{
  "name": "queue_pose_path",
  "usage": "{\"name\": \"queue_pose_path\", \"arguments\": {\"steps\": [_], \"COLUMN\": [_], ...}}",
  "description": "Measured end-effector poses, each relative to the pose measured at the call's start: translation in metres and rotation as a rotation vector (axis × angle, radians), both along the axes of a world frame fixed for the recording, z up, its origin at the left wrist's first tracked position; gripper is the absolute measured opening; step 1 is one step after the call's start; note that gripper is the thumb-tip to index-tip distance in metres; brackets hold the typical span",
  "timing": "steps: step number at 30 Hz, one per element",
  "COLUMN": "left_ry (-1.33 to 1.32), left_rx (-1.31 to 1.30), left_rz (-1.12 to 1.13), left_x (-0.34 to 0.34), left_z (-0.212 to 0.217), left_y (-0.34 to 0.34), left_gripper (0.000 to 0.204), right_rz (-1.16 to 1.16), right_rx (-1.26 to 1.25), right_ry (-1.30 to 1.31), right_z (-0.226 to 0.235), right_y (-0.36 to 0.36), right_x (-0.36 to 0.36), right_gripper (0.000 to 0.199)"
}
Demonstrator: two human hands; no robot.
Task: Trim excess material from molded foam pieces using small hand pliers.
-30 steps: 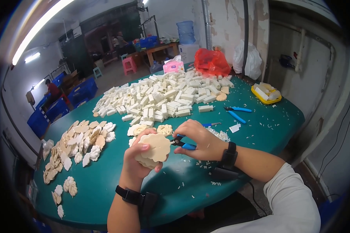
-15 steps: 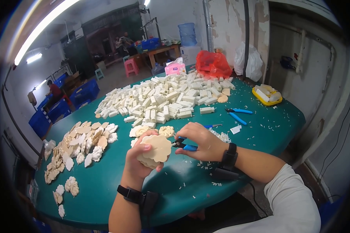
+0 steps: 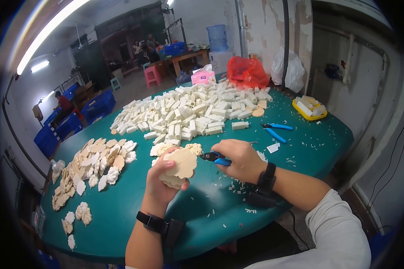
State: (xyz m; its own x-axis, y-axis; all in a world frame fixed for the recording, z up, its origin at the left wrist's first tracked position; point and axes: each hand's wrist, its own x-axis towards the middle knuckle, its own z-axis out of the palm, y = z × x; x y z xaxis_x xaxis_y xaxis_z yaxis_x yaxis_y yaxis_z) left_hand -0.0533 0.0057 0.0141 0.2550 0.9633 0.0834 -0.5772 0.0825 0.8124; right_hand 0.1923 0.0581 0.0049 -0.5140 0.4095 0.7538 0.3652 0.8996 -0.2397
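My left hand point(image 3: 160, 181) grips cream plastic pieces point(image 3: 182, 162) with wavy, scalloped edges. At least two are stacked, flat faces toward me. In my right hand point(image 3: 238, 158) are blue-handled cutting pliers point(image 3: 221, 161), their dark jaws pointing left at the edge of the pieces. Whether the jaws touch the plastic I cannot tell. Just behind my left hand lie more cream scalloped pieces point(image 3: 194, 149), partly hidden by it. Small white plastic offcuts point(image 3: 238, 187) are scattered below my right hand.
A large heap of white rectangular plastic parts point(image 3: 184, 110) covers the far middle of the green table point(image 3: 121, 215). Scalloped pieces point(image 3: 94, 163) are piled at left. Spare blue-handled pliers point(image 3: 276, 131), a yellow tray point(image 3: 310, 112), a red bag point(image 3: 247, 71) and a pink tissue pack point(image 3: 203, 77) lie beyond.
My right hand has rolled over, its fingers closing further round the pliers' handles. In my left hand the scalloped pieces have tilted slightly and moved up a little.
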Motion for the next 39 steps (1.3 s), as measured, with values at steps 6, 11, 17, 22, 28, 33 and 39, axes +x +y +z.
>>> {"name": "queue_pose_path", "arguments": {"steps": [6, 11, 17, 22, 28, 33, 39], "left_ry": [0.062, 0.156, 0.253, 0.336, 0.371, 0.397, 0.415], "left_rx": [-0.005, 0.022, -0.019, -0.057, -0.066, -0.071, -0.078], "left_rz": [0.174, 0.189, 0.169, 0.188, 0.156, 0.157, 0.16], "left_x": [0.007, 0.007, 0.01, 0.007, 0.006, 0.004, 0.004], "left_z": [0.003, 0.002, 0.003, 0.001, 0.0, -0.003, -0.003], "left_y": [-0.001, 0.0, 0.0, 0.001, 0.005, 0.005, 0.005], "left_gripper": [0.044, 0.039, 0.035, 0.034, 0.034, 0.034, 0.034], "right_rz": [-0.04, -0.06, -0.052, -0.052, -0.054, -0.054, -0.058], "right_rx": [0.096, 0.181, 0.15, 0.135, 0.124, 0.113, 0.12], "right_ry": [0.039, -0.127, -0.251, -0.346, -0.39, -0.413, -0.418], "right_z": [0.007, 0.009, 0.005, 0.004, 0.001, -0.003, -0.004], "right_y": [0.006, 0.004, 0.007, 0.008, 0.009, 0.009, 0.01], "right_x": [0.001, 0.0, 0.0, -0.002, 0.001, 0.0, 0.0], "right_gripper": [0.041, 0.044, 0.047, 0.048, 0.044, 0.042, 0.04]}}
